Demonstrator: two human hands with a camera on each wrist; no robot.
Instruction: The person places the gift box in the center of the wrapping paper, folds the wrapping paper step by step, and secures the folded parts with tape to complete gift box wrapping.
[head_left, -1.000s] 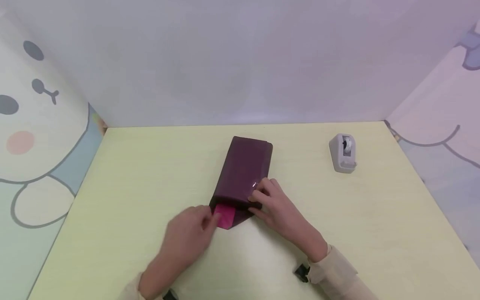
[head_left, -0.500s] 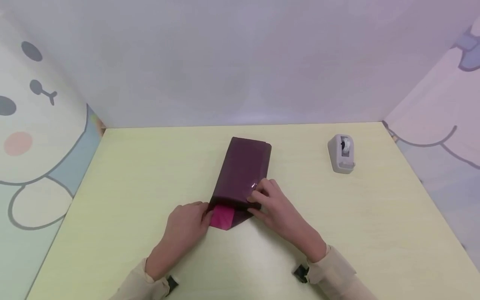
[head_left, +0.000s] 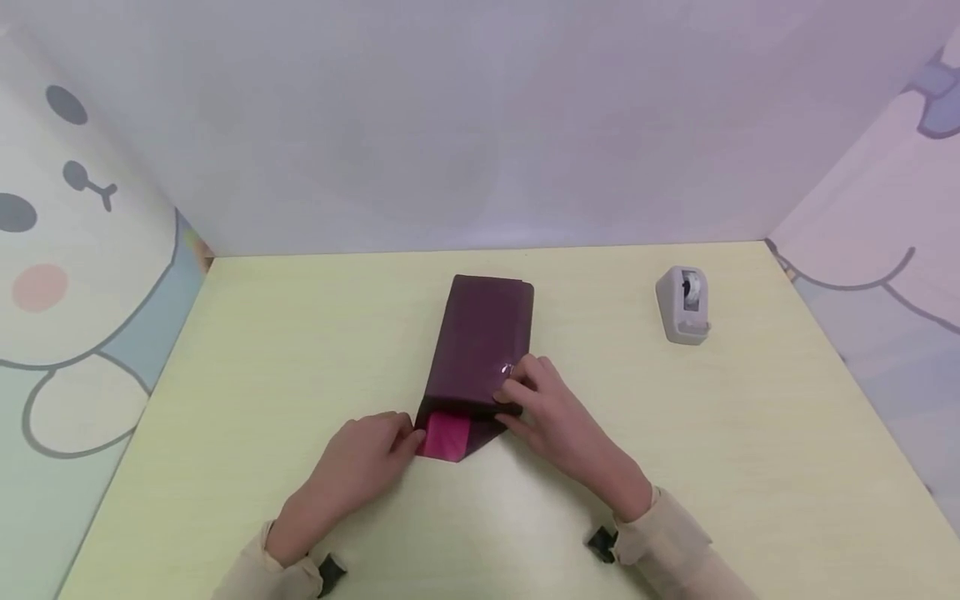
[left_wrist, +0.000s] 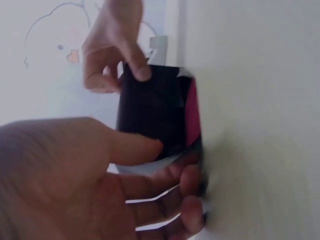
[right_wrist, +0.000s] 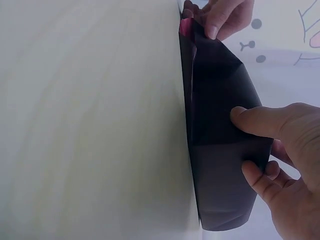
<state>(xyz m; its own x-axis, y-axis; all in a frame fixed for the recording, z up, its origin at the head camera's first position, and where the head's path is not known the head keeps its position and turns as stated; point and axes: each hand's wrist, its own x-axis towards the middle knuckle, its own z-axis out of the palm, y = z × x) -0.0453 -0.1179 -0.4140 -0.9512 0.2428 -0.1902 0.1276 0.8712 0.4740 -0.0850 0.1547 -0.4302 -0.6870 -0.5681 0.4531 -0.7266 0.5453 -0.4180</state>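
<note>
A box-shaped package [head_left: 482,333] in dark purple paper lies at the middle of the table, long side pointing away. From its near end a folded paper flap sticks out, its pink patch [head_left: 447,437] facing up. My left hand [head_left: 360,462] pinches the paper at the near left corner, thumb in front and fingers along the side. At the near right corner, my right hand [head_left: 558,421] grips the package, fingertips over the top edge and thumb low against the end. The right wrist view shows that thumb [right_wrist: 252,121] pressing the dark end face [right_wrist: 220,107].
A grey tape dispenser [head_left: 684,308] with a roll of tape stands at the back right of the pale yellow table [head_left: 262,350]. Walls rise at the back and both sides, the side ones printed with cartoon animals [head_left: 75,250].
My left hand has shifted left, its thumb moving off the pink patch to the corner. The package's far end has swung slightly left. My right hand keeps its hold.
</note>
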